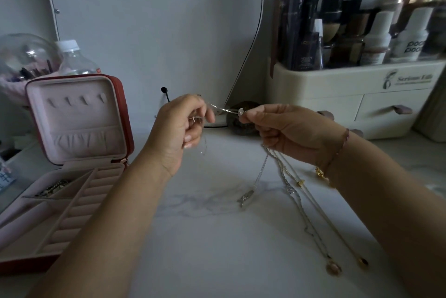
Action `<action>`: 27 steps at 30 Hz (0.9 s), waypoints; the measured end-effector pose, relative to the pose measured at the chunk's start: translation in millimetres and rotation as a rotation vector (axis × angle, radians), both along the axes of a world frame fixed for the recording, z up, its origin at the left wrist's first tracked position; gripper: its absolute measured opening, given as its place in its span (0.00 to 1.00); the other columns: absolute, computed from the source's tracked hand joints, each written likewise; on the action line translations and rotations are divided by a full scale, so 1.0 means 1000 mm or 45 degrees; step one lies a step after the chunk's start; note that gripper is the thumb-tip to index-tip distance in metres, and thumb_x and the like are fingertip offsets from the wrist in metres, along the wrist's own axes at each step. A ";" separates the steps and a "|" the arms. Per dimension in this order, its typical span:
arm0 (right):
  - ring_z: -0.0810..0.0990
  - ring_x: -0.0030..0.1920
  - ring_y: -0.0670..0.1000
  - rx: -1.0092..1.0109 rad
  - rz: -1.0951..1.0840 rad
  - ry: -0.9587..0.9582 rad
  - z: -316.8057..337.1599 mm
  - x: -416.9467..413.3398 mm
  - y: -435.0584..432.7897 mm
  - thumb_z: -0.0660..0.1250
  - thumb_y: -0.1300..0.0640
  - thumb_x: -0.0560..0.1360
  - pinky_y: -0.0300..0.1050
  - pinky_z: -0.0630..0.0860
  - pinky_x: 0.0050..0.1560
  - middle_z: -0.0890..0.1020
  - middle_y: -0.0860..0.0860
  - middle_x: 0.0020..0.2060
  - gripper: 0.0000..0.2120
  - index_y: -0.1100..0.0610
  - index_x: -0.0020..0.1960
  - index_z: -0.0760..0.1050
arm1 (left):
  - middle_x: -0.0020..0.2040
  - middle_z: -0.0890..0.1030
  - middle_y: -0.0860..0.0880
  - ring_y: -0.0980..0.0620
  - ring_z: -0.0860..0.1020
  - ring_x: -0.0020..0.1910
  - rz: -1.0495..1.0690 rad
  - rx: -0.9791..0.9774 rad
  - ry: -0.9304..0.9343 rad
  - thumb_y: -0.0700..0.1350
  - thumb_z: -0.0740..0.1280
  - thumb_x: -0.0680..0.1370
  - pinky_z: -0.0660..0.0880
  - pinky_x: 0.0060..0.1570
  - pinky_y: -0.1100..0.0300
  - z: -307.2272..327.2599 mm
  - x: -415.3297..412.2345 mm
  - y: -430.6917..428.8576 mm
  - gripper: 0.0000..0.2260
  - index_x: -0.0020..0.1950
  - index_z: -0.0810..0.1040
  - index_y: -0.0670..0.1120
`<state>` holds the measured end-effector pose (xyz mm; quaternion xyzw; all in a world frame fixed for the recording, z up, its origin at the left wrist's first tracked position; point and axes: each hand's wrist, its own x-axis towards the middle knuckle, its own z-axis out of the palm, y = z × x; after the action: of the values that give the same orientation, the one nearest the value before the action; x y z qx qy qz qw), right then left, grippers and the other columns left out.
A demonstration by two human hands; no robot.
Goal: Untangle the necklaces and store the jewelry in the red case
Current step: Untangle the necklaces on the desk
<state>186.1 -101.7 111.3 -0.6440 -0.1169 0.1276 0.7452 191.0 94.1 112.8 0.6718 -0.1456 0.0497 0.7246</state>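
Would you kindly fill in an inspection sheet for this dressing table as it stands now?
Surface: white marbled tabletop; pendant ends of the chains lie on it.
Job's things: necklaces tangled, hanging from the right hand onto the table; red case open at left, one dark jewelry piece in a compartment.
Clutter: cosmetics organizer at right; plastic bottle and clear dome behind the case.
Grippers: left hand and right hand each pinch a twisted stretch of the necklaces held between them.
Cables: black cable by the wall.
Surroundings: wavy-edged mirror against the wall.
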 end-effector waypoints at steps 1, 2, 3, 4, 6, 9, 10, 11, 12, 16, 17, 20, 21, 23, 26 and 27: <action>0.62 0.26 0.42 -0.008 -0.043 -0.024 0.000 0.000 0.000 0.65 0.59 0.73 0.31 0.60 0.26 0.69 0.45 0.23 0.07 0.63 0.46 0.79 | 0.31 0.76 0.49 0.57 0.57 0.19 0.051 0.073 -0.011 0.44 0.61 0.75 0.55 0.21 0.69 -0.001 0.000 -0.001 0.14 0.29 0.70 0.48; 0.61 0.26 0.43 -0.017 -0.082 -0.049 0.000 0.000 0.000 0.65 0.60 0.74 0.32 0.60 0.26 0.68 0.45 0.23 0.07 0.63 0.46 0.79 | 0.30 0.74 0.48 0.57 0.57 0.19 0.094 0.142 -0.013 0.43 0.63 0.78 0.54 0.21 0.69 -0.002 0.000 -0.002 0.16 0.29 0.70 0.47; 0.61 0.26 0.43 -0.022 -0.116 -0.071 0.000 0.000 -0.001 0.65 0.60 0.74 0.32 0.60 0.27 0.67 0.45 0.23 0.07 0.63 0.47 0.79 | 0.29 0.73 0.48 0.56 0.57 0.19 0.123 0.203 -0.002 0.43 0.63 0.79 0.53 0.22 0.68 -0.003 0.000 -0.003 0.17 0.30 0.70 0.45; 0.61 0.26 0.43 -0.030 -0.144 -0.093 0.001 -0.001 -0.001 0.65 0.59 0.75 0.32 0.61 0.27 0.68 0.44 0.22 0.08 0.63 0.48 0.79 | 0.29 0.72 0.47 0.56 0.58 0.19 0.144 0.257 0.020 0.44 0.63 0.80 0.53 0.22 0.68 -0.004 -0.001 -0.004 0.17 0.30 0.71 0.44; 0.61 0.25 0.42 -0.088 -0.201 -0.155 0.003 -0.004 0.000 0.64 0.59 0.76 0.31 0.61 0.26 0.71 0.43 0.20 0.09 0.65 0.50 0.78 | 0.28 0.73 0.48 0.55 0.58 0.19 0.188 0.365 0.067 0.46 0.64 0.79 0.55 0.22 0.67 -0.007 0.001 -0.004 0.16 0.32 0.74 0.43; 0.62 0.23 0.42 -0.226 -0.306 -0.280 0.004 -0.006 0.003 0.65 0.59 0.77 0.30 0.61 0.24 0.73 0.42 0.19 0.09 0.64 0.50 0.78 | 0.34 0.77 0.50 0.55 0.62 0.20 0.248 0.557 0.128 0.48 0.65 0.79 0.59 0.24 0.65 -0.013 0.004 -0.003 0.12 0.38 0.81 0.45; 0.63 0.21 0.42 -0.267 -0.335 -0.314 0.005 -0.007 0.004 0.65 0.59 0.76 0.29 0.61 0.23 0.73 0.41 0.19 0.08 0.64 0.49 0.79 | 0.36 0.78 0.51 0.55 0.64 0.22 0.256 0.612 0.149 0.48 0.65 0.78 0.61 0.26 0.64 -0.014 0.004 -0.004 0.11 0.41 0.82 0.46; 0.65 0.20 0.41 -0.305 -0.358 -0.347 0.006 -0.007 0.005 0.65 0.59 0.76 0.29 0.61 0.22 0.73 0.40 0.18 0.07 0.63 0.48 0.79 | 0.39 0.78 0.51 0.54 0.67 0.25 0.259 0.655 0.167 0.49 0.66 0.78 0.63 0.27 0.64 -0.016 0.005 -0.004 0.10 0.43 0.83 0.47; 0.67 0.19 0.40 -0.340 -0.372 -0.380 0.007 -0.008 0.006 0.66 0.59 0.76 0.28 0.62 0.21 0.72 0.40 0.18 0.06 0.62 0.47 0.79 | 0.40 0.78 0.51 0.54 0.69 0.28 0.255 0.683 0.180 0.49 0.66 0.78 0.66 0.27 0.64 -0.018 0.006 -0.004 0.09 0.45 0.84 0.48; 0.69 0.19 0.38 -0.445 -0.377 -0.465 0.007 -0.011 0.009 0.66 0.59 0.76 0.28 0.64 0.22 0.71 0.39 0.17 0.06 0.61 0.45 0.79 | 0.44 0.82 0.51 0.56 0.78 0.41 0.174 0.807 0.226 0.50 0.68 0.77 0.75 0.47 0.60 -0.026 0.010 -0.003 0.06 0.47 0.83 0.50; 0.69 0.20 0.38 -0.458 -0.375 -0.475 0.007 -0.011 0.010 0.66 0.59 0.76 0.27 0.64 0.22 0.71 0.39 0.17 0.06 0.61 0.46 0.79 | 0.43 0.83 0.53 0.55 0.79 0.44 0.157 0.857 0.244 0.50 0.68 0.77 0.75 0.51 0.58 -0.028 0.011 -0.001 0.05 0.45 0.82 0.51; 0.69 0.20 0.37 -0.475 -0.366 -0.479 0.007 -0.011 0.011 0.66 0.59 0.76 0.26 0.64 0.22 0.71 0.39 0.17 0.07 0.63 0.48 0.79 | 0.46 0.84 0.53 0.53 0.80 0.50 0.158 1.014 0.272 0.51 0.69 0.76 0.75 0.57 0.55 -0.033 0.013 0.001 0.03 0.45 0.82 0.54; 0.69 0.20 0.37 -0.468 -0.359 -0.474 0.007 -0.012 0.011 0.66 0.59 0.76 0.26 0.64 0.22 0.72 0.40 0.17 0.07 0.63 0.48 0.79 | 0.48 0.83 0.54 0.54 0.79 0.52 0.168 1.018 0.261 0.51 0.69 0.76 0.75 0.58 0.55 -0.033 0.013 0.000 0.03 0.45 0.82 0.54; 0.70 0.20 0.37 -0.464 -0.348 -0.472 0.007 -0.011 0.012 0.66 0.59 0.76 0.26 0.64 0.23 0.72 0.40 0.18 0.07 0.63 0.48 0.79 | 0.50 0.83 0.54 0.56 0.79 0.52 0.163 0.869 0.241 0.50 0.69 0.76 0.74 0.56 0.57 -0.030 0.011 -0.002 0.04 0.47 0.83 0.53; 0.70 0.21 0.37 -0.479 -0.344 -0.474 0.006 -0.011 0.011 0.66 0.58 0.76 0.26 0.64 0.24 0.74 0.40 0.19 0.07 0.61 0.46 0.80 | 0.51 0.85 0.50 0.55 0.80 0.52 -0.057 0.407 0.263 0.49 0.66 0.78 0.72 0.56 0.58 -0.019 0.006 -0.008 0.09 0.50 0.83 0.47; 0.71 0.21 0.37 -0.477 -0.341 -0.472 0.006 -0.011 0.011 0.66 0.58 0.76 0.26 0.65 0.24 0.74 0.40 0.19 0.07 0.61 0.46 0.80 | 0.51 0.85 0.49 0.54 0.81 0.54 -0.160 0.278 0.276 0.50 0.65 0.77 0.72 0.58 0.58 -0.016 0.004 -0.009 0.10 0.50 0.83 0.47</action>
<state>175.3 -90.5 117.2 -0.7924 -0.1394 -0.0724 0.5895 194.5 85.4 96.7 0.7375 -0.1130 -0.0845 0.6605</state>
